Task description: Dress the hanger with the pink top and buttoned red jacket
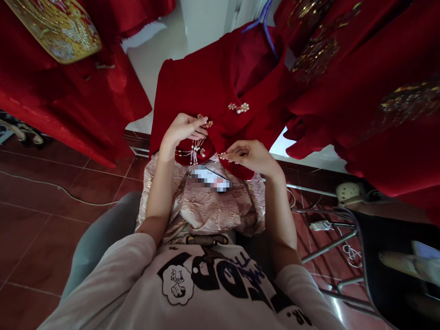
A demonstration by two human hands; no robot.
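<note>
A red jacket (202, 87) hangs in front of me on a purple hanger (264, 27). My left hand (185, 129) is closed, its fingers pinching a gold and pearl flower clasp (209, 123) at the jacket's front edge. Below those fingers dangles a beaded tassel (195, 151) with pearl strands. Closed as well, my right hand (252, 157) pinches a small pearl clasp (221, 156) near the jacket's lower front. Another pearl flower clasp (238, 108) joins the jacket at the neckline. A phone (211, 178) lies on the pink brocade cloth (220, 208) over my lap.
Red garments with gold embroidery (79, 36) hang at the left, and a sequinned red garment (360, 114) hangs at the right. A black chair (381, 256) with metal legs stands at the lower right. A thin cable (68, 190) crosses the tiled floor (30, 243).
</note>
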